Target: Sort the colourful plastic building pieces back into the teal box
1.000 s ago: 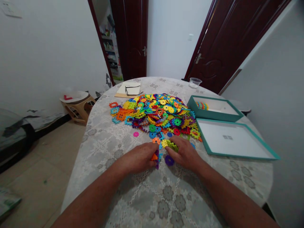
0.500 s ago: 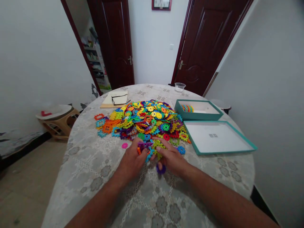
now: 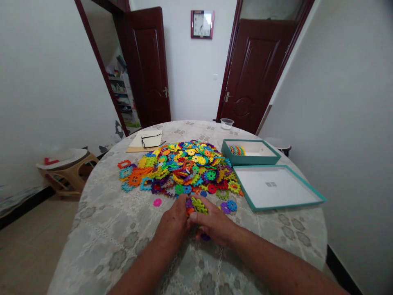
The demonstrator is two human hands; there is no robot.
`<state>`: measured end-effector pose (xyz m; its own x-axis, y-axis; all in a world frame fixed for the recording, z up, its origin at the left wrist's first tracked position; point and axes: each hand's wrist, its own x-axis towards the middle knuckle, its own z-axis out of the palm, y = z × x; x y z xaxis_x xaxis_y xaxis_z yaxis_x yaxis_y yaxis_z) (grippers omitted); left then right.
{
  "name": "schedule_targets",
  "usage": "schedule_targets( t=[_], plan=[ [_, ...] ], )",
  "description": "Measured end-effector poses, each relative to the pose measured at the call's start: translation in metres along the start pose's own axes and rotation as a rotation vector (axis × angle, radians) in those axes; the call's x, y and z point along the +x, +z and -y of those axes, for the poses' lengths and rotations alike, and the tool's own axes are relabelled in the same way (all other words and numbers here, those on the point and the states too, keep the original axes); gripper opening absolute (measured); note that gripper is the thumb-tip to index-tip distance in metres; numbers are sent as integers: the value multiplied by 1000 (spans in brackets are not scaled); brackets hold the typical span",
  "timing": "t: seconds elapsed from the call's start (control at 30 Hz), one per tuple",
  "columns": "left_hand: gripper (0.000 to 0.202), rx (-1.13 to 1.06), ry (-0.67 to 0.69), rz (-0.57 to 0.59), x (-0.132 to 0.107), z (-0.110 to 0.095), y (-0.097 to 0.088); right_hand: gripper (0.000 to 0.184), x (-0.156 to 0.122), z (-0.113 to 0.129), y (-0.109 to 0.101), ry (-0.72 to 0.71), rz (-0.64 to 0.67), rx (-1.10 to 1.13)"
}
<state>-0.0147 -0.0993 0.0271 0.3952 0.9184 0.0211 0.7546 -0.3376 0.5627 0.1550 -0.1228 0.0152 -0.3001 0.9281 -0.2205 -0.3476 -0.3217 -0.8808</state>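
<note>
A heap of coloured plastic interlocking discs and squares (image 3: 181, 168) covers the middle of the round table (image 3: 101, 229). Just in front of it, my left hand (image 3: 173, 223) and my right hand (image 3: 215, 224) meet over a small cluster of joined pieces (image 3: 195, 205) in yellow-green, purple and orange. Both hands are closed on that cluster, fingers pinching it from either side. A purple disc (image 3: 205, 237) peeks out under my right hand. A lone pink disc (image 3: 157, 202) lies to the left of my hands.
A teal box (image 3: 233, 152) with a few discs inside and its lid (image 3: 307, 200) lie at the right. Glasses (image 3: 151, 140) rest on a notebook at the back left, a clear cup (image 3: 226, 123) at the far edge. A stool (image 3: 66, 170) stands left of the table.
The view has tilted up, showing the clock and doors. My hands have drawn closer together on the joined pieces, which now sit between the fingertips.
</note>
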Motion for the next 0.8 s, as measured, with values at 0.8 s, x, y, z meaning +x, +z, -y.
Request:
schedule_targets(
  t=[0.8],
  plan=[
    [96,-212,220,-119,-4,16,21,66,-2,13,-13,-17,-33,-191]
  ],
)
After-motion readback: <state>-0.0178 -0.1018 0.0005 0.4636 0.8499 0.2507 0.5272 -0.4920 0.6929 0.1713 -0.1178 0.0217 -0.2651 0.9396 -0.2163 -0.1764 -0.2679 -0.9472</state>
